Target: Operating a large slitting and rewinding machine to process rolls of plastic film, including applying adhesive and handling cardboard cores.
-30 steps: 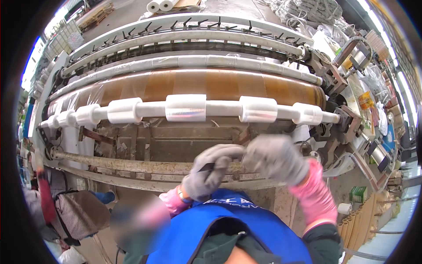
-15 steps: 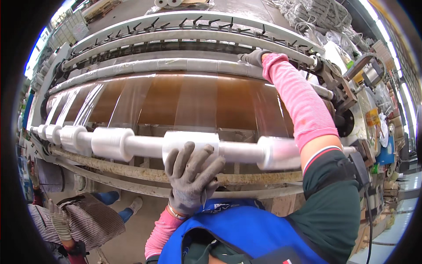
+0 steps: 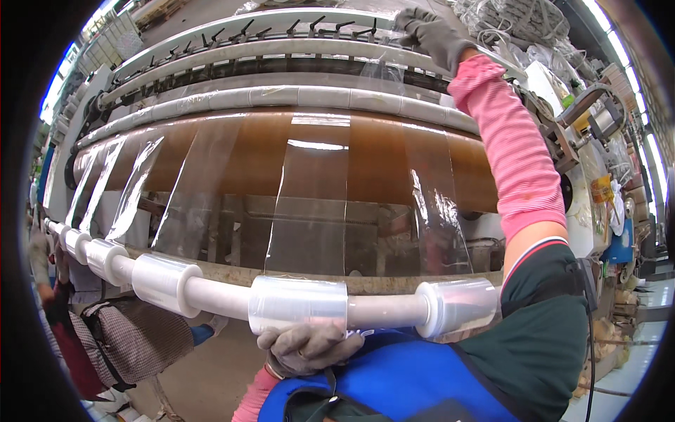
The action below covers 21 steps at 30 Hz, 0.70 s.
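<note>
My left hand (image 3: 309,349), in a grey glove, has its fingers curled against the near underside of a roll of clear film (image 3: 299,302). That roll sits on a long pale shaft (image 3: 388,311) with several other film rolls spaced along it. From the rolls, clear strips (image 3: 309,211) run up over a wide brown roller (image 3: 383,165). My right hand (image 3: 436,39), also gloved in grey, is raised above the far bars of the machine, its fingers bent together. Whether anything thin is between them I cannot make out. A crumpled piece of clear film (image 3: 383,72) stands up left of and below that hand.
Black clamp levers (image 3: 313,27) line the far rail. A pale roller (image 3: 281,95) lies behind the brown one. At the left a co-worker in a checked apron (image 3: 140,341) stands close to the shaft. Bagged grey material (image 3: 520,24) lies at the back right.
The shaft with its rolls has come nearer to me, and the film strips now stretch longer. My left hand has moved down with it. My right hand has lifted off the far bar.
</note>
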### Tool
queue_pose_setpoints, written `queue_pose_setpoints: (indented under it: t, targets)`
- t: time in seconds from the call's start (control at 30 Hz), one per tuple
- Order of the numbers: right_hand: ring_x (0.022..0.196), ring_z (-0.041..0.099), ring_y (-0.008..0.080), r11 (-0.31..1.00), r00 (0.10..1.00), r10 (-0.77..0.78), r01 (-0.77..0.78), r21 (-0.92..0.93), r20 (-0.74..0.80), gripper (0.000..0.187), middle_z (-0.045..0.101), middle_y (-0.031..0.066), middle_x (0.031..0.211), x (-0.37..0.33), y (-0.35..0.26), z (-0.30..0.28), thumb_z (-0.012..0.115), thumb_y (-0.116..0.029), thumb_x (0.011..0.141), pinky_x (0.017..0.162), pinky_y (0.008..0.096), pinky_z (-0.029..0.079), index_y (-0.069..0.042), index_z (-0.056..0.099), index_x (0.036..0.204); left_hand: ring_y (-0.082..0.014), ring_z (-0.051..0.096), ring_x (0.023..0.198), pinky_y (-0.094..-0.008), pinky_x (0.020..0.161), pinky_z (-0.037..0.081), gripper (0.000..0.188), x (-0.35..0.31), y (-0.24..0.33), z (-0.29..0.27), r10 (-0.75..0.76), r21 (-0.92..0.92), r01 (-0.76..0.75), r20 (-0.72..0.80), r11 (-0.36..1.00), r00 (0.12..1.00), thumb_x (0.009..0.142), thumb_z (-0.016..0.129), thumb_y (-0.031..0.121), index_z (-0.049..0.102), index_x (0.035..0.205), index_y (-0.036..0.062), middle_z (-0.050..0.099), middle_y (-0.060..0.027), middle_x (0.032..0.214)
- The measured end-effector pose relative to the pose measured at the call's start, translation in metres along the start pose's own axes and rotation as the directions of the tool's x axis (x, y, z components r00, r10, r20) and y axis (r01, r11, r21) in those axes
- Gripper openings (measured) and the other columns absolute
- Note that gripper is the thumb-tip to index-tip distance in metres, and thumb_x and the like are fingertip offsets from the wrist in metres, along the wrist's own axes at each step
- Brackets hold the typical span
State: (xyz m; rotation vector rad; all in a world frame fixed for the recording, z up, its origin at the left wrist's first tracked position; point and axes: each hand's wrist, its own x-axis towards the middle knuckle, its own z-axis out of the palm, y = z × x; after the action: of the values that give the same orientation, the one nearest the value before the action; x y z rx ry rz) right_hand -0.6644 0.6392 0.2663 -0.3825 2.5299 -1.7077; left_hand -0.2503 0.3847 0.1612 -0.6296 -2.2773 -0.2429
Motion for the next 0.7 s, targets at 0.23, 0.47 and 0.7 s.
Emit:
queue_pose_setpoints:
  t: [0.23,0.47,0.7]
  targets:
    - [0.067,0.063,0.0089,0.996,0.995,-0.071,0.074,-0.041,0.067,0.019,0.066,0.0059,0.085,-0.062,-0.050,0.046,0.054,-0.021,0.094,0.053,0.0194,0.051,-0.003,0.059,0.099,-0.0179,0.038,0.114,-0.0451,0.104,0.018,0.008,0.004,-0.005,-0.008,0.022,-0.011,-0.021,0.079,1.000,0.997,0.082,0.053,0.045,0.057,0.088,0.0431,0.054,0.0110,0.108]
    - [0.064,0.061,0.0147,0.965,0.968,-0.228,0.239,0.110,-0.108,0.010,0.059,0.0048,0.072,0.020,-0.002,0.018,0.052,-0.004,0.091,0.057,0.0275,0.054,-0.004,0.057,0.083,-0.0176,0.039,0.114,-0.0459,0.104,0.018,0.014,0.006,-0.002,-0.009,0.055,-0.005,-0.054,0.066,0.999,0.996,0.086,0.047,0.049,0.057,0.093,0.0424,0.054,0.0099,0.107]
    - [0.077,0.062,0.0163,0.986,0.998,-0.008,0.019,0.164,-0.066,0.014,0.064,0.0076,0.084,0.068,0.075,0.054,0.054,-0.016,0.093,0.073,0.0279,0.054,-0.002,0.057,0.094,-0.0080,0.042,0.092,-0.0386,0.091,0.021,0.018,0.000,0.001,-0.002,-0.029,0.015,0.030,-0.034,0.999,0.999,0.084,0.050,0.054,0.056,0.100,0.0463,0.053,0.0203,0.089]
